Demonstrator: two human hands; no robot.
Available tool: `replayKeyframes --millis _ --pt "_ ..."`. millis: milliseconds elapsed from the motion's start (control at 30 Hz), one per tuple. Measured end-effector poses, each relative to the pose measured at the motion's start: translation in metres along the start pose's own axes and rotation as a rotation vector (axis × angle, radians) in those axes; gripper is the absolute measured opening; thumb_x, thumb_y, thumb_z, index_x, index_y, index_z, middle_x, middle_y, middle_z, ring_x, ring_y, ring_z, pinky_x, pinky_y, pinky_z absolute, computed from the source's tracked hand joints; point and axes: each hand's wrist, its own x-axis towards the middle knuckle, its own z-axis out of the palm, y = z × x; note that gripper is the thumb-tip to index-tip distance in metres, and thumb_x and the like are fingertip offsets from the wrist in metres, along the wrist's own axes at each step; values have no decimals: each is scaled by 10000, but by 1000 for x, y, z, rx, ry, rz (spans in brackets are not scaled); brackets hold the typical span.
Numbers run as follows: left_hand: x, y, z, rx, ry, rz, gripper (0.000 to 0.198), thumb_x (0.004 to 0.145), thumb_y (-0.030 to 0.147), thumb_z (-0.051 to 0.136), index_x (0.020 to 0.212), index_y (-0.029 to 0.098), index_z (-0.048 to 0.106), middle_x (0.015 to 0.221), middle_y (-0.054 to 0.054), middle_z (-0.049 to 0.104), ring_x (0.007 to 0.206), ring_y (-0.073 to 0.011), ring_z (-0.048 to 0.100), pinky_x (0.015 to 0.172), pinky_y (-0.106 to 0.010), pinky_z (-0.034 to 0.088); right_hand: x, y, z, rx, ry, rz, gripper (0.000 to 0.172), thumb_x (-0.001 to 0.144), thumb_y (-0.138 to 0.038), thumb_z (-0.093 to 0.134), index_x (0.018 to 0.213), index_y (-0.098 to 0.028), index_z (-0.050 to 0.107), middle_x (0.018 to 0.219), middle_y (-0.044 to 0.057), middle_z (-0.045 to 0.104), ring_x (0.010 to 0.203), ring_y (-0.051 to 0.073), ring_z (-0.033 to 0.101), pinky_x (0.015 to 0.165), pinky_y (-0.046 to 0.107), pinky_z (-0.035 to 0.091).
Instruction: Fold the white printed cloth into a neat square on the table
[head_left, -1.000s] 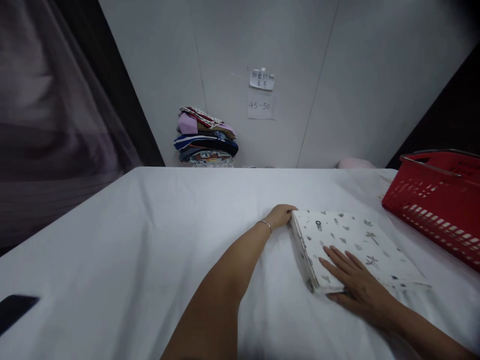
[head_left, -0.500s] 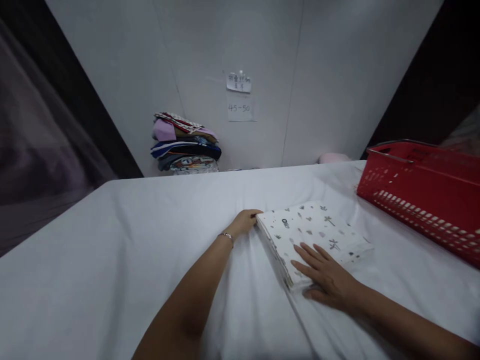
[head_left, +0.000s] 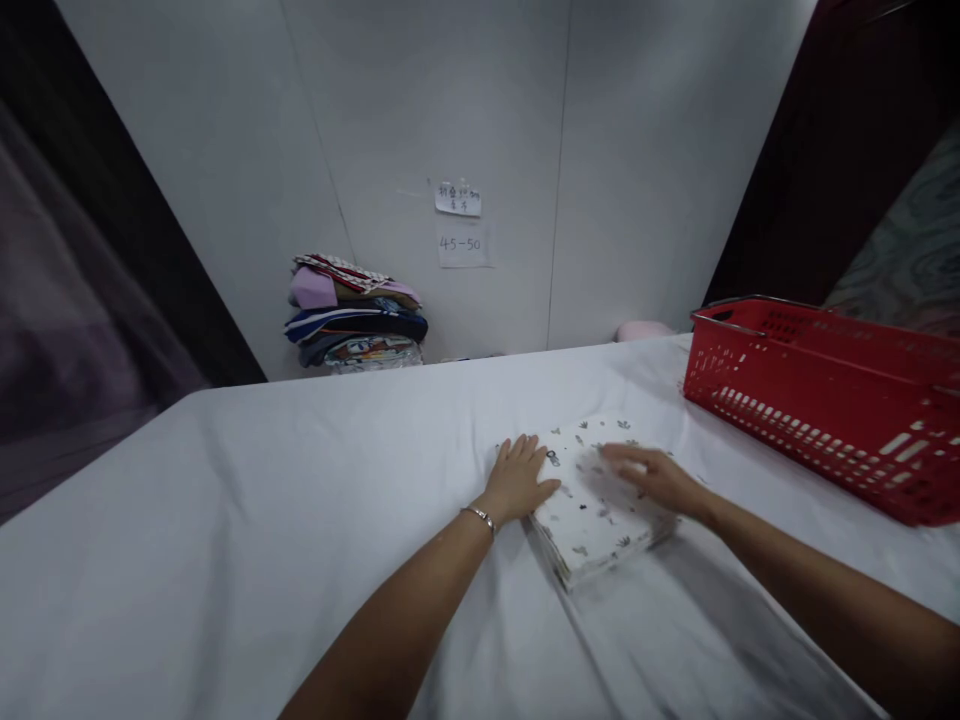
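A folded white cloth (head_left: 592,525) printed with small plants and figures lies in layers on the white-covered table. My left hand (head_left: 517,480) is spread flat on its left edge, fingers apart; a bracelet (head_left: 480,517) circles that wrist. Over the cloth's right part is my right hand (head_left: 656,478), blurred by motion, with its fingers stretched out and nothing gripped. Whether the right hand touches the cloth or hovers just above it, I cannot tell.
A red plastic basket (head_left: 817,390) stands on the table (head_left: 337,480) at the right. Folded fabrics are stacked (head_left: 356,315) against the back wall, left of two paper notes (head_left: 461,225). Something pink (head_left: 643,330) shows behind the table's far edge.
My left hand has gone from grasping the cloth's far left corner to lying flat on its edge. My right hand has moved from the near side up toward the far right part.
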Motion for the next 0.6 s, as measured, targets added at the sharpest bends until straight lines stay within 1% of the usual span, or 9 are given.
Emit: replayKeyframes --millis 67,133,167,200,267,333,400,500,600 --pt "4 4 -11 -19 -81 -31 680 831 597 355 1374 188 335 1496 -92 193 1381 -276 101 1111 -484 69 29 21 -19 -33 193 320 385 848 -420 432 1075 -208 659 1101 58 662 1010 224 602 861 336 467" --pt "7 15 -21 -44 -115 -54 720 816 633 341 1379 184 330 1500 -103 169 1382 -291 84 1103 -506 64 56 39 -31 -68 222 439 375 835 -398 437 987 -159 683 943 80 701 880 235 639 769 327 485" --pt "8 22 -24 -54 -101 -47 739 814 654 315 1385 185 322 1503 -102 156 1383 -289 71 1102 -510 53 67 47 -35 -81 217 482 362 823 -397 454 931 -148 693 884 84 705 831 235 645 730 318 487" --pt "7 30 -23 -59 -75 -23 753 813 675 282 1388 190 317 1505 -95 150 1385 -282 59 1103 -508 40 77 52 -37 -90 200 510 353 810 -404 474 877 -139 698 845 89 705 797 234 646 697 309 486" --pt "4 43 -16 -57 -41 44 777 803 709 240 1384 200 329 1504 -85 162 1386 -273 62 1107 -498 25 92 59 -37 -97 160 570 356 792 -432 505 802 -133 698 814 95 702 756 222 645 637 284 480" --pt "-2 51 -3 -47 -41 82 795 800 724 203 1384 201 337 1499 -85 183 1384 -276 79 1108 -495 26 104 63 -35 -102 114 620 386 790 -465 508 802 -129 698 827 101 701 737 211 641 589 266 473" --pt "-7 54 7 -36 -39 89 806 807 722 161 1393 194 323 1497 -88 188 1384 -275 78 1107 -496 22 115 64 -35 -122 72 660 421 792 -490 506 851 -119 697 854 112 697 723 209 638 569 267 467" --pt "-10 52 13 -26 -37 95 813 811 718 134 1402 188 307 1498 -90 185 1385 -273 68 1106 -497 13 130 67 -34 -189 22 698 477 781 -520 519 888 -89 693 881 151 686 725 234 639 592 299 470" --pt "-10 51 11 -21 -38 101 813 812 716 127 1404 187 302 1498 -92 183 1385 -274 69 1104 -500 8 138 70 -26 -276 7 665 470 773 -520 534 880 -90 691 949 174 674 844 267 631 688 321 468"
